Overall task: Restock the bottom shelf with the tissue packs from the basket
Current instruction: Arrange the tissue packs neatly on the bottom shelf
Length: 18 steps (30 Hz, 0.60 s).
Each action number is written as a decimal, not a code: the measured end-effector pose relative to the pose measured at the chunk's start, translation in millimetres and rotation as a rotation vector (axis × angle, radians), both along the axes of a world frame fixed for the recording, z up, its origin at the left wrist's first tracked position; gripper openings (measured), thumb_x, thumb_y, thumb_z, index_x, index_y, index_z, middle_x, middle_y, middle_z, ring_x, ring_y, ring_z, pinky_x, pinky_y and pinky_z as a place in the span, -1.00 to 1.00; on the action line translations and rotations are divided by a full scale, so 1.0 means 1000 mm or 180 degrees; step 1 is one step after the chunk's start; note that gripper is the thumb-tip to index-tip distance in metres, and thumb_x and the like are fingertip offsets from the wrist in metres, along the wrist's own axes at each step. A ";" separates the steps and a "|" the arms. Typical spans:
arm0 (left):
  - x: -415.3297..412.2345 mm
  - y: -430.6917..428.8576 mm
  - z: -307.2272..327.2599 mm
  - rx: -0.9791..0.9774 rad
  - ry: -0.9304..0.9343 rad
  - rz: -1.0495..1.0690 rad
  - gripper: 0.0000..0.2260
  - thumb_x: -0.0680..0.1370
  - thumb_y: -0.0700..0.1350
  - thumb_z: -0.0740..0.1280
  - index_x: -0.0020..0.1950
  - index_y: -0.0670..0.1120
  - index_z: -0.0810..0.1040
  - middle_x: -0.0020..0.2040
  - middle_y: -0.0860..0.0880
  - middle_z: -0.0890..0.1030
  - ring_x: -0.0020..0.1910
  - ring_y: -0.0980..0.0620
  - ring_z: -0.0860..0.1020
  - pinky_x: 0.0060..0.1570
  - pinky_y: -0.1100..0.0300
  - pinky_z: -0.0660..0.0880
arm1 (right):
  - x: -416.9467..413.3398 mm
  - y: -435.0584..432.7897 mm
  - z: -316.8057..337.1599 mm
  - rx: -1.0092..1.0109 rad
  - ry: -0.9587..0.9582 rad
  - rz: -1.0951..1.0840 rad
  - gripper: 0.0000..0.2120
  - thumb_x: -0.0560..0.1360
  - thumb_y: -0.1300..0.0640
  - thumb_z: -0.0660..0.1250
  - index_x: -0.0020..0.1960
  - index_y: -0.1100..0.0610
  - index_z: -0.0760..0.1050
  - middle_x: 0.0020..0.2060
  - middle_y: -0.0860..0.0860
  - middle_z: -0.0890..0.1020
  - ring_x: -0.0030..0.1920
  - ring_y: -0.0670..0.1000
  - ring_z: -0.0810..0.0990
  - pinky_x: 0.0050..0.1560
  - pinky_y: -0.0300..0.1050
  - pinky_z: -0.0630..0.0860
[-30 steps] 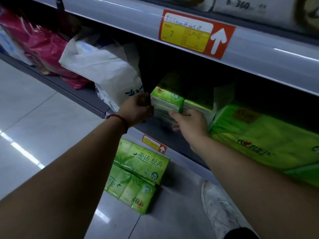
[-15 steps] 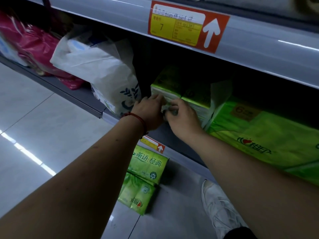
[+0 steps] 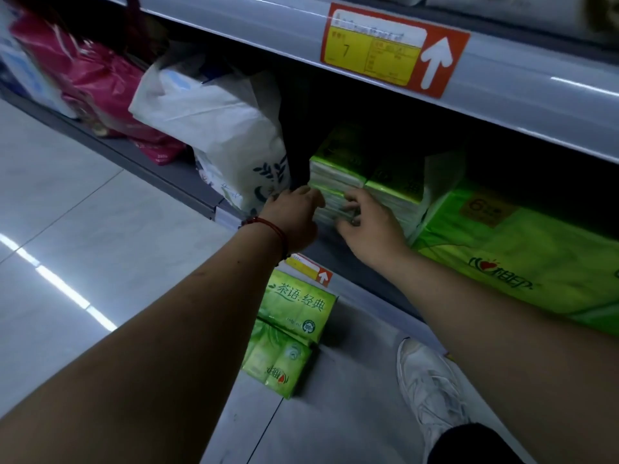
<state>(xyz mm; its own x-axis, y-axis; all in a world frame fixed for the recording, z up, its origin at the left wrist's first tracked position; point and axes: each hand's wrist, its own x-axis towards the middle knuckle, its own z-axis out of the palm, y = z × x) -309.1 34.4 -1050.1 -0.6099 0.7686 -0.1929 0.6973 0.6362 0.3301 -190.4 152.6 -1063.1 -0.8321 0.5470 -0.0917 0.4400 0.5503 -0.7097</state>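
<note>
A stack of green tissue packs (image 3: 336,170) stands on the bottom shelf (image 3: 338,262), with a second green stack (image 3: 395,187) touching its right side. My left hand (image 3: 294,217) holds the left front corner of the lower packs, fingers curled at the edge. My right hand (image 3: 370,227) grips the same packs from the front right, fingertips bent against their wrapping. Two more green tissue packs (image 3: 296,304) (image 3: 278,363) lie on the floor below the shelf lip. No basket is in view.
A large green tissue bundle (image 3: 522,252) fills the shelf on the right. A white plastic bag (image 3: 217,128) and pink packs (image 3: 97,78) sit to the left. The upper shelf edge with a price label (image 3: 392,48) overhangs. My white shoe (image 3: 432,393) rests on the floor.
Both hands moved from the sides of the green pack to its front, and the pack now sits deeper on the shelf. The view has shifted slightly.
</note>
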 end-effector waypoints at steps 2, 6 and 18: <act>-0.002 -0.023 -0.004 0.0049 -0.0087 0.0148 -0.58 0.51 -0.22 0.31 0.37 -0.03 0.49 0.37 -0.11 0.52 0.34 -0.21 0.48 0.32 -0.12 0.43 | 0.001 -0.014 -0.002 0.0144 -0.0159 0.0013 -0.57 0.58 0.03 0.41 0.39 0.08 0.42 0.28 0.06 0.56 0.21 0.13 0.57 0.20 0.08 0.54; -0.011 -0.085 -0.031 -0.0076 -0.0317 0.0695 -0.64 0.55 -0.18 0.32 0.35 -0.06 0.51 0.27 -0.12 0.60 0.24 -0.22 0.55 0.23 -0.10 0.52 | 0.002 -0.040 -0.008 -0.0617 -0.0793 0.0232 -0.68 0.59 0.04 0.42 0.26 0.16 0.50 0.08 0.12 0.62 0.00 0.15 0.65 0.07 0.13 0.63; -0.033 -0.140 -0.108 -0.0703 -0.1485 0.2220 -0.37 0.62 0.01 0.36 0.58 -0.23 0.21 0.49 -0.26 0.38 0.37 -0.24 0.46 0.12 0.05 0.42 | 0.010 -0.072 -0.071 -0.1630 -0.3039 -0.0078 -0.29 0.64 -0.14 0.27 0.63 0.15 0.09 0.48 0.37 0.35 0.18 0.42 0.60 0.04 0.40 0.62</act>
<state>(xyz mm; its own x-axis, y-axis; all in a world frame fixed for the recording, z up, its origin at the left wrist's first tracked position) -341.8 -105.3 -1158.5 -0.7494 0.1640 -0.6415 -0.0519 0.9513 0.3037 -180.8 80.8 -1134.0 -0.2853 0.2751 -0.9181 0.9395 0.2696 -0.2112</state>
